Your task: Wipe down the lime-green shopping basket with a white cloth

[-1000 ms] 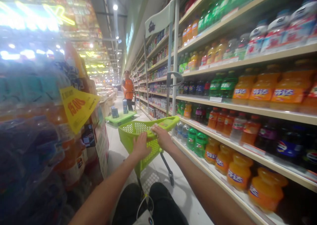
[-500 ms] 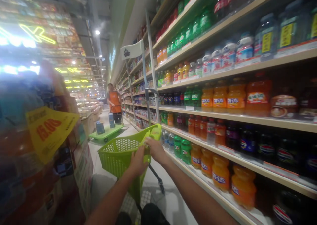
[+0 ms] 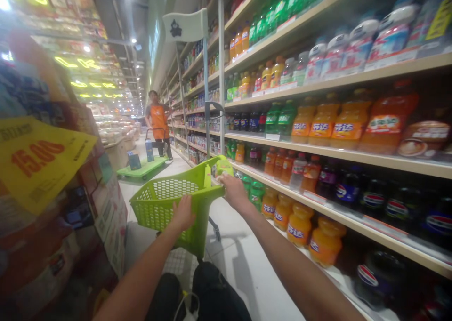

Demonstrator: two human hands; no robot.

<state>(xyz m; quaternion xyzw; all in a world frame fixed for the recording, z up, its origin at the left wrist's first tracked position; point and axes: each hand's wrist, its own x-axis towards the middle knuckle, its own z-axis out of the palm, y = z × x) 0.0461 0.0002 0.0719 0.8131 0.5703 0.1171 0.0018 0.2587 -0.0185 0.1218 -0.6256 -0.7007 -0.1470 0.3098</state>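
A lime-green plastic shopping cart (image 3: 165, 196) with a perforated basket stands in front of me, tilted in view. My right hand (image 3: 232, 188) is closed around the handle at its near right corner. My left hand (image 3: 183, 212) lies against the basket's near side, its fingers stretched up towards the rim and not wrapped round anything. A pole with a pale flag-shaped sign (image 3: 185, 25) rises behind the cart. The cart's lower frame is partly hidden by my arms and legs.
Shelves of bottled drinks (image 3: 318, 154) line the right side. At left, a stacked display carries a yellow price sign (image 3: 42, 158). Farther up the aisle, a person in an orange vest (image 3: 158, 121) stands behind a green flatbed trolley (image 3: 143, 170) bearing blue packages.
My left hand has left the handle and moved left to the basket's side. The right hand stays on the handle. My view has tilted down and come closer to the shelves.
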